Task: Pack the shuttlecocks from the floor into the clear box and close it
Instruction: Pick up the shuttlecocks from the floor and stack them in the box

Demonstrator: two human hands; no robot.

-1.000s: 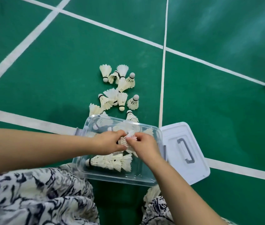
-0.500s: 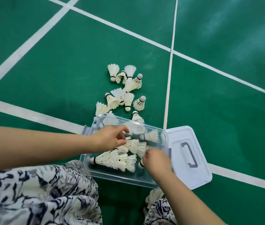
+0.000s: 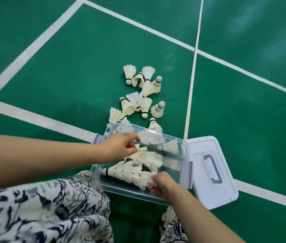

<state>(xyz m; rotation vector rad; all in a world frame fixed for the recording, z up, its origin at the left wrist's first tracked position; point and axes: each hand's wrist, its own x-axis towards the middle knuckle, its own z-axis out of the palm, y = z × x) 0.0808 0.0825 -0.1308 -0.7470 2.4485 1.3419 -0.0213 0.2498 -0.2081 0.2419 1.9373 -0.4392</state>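
The clear box (image 3: 184, 146) lies open on the green floor in front of my knees. Inside it lie several white feather shuttlecocks nested in rows (image 3: 135, 172). My right hand (image 3: 163, 185) reaches into the near right corner and pinches the feather end of the front row. Over the box's left side hovers my left hand (image 3: 119, 148), fingers loosely curled, its thumb beside the middle row; I see nothing held in it. Several loose shuttlecocks (image 3: 145, 95) lie on the floor just beyond the box.
The white lid (image 3: 207, 195), with its grey handle (image 3: 213, 168), lies flat on the floor against the box's right side. White court lines cross the green floor. My patterned clothing fills the lower left and touches the box's near edge.
My hands have parted from a shuttlecock they held together over the box. The right hand has dropped to the front row; the left stays above the left side. The view has shifted slightly.
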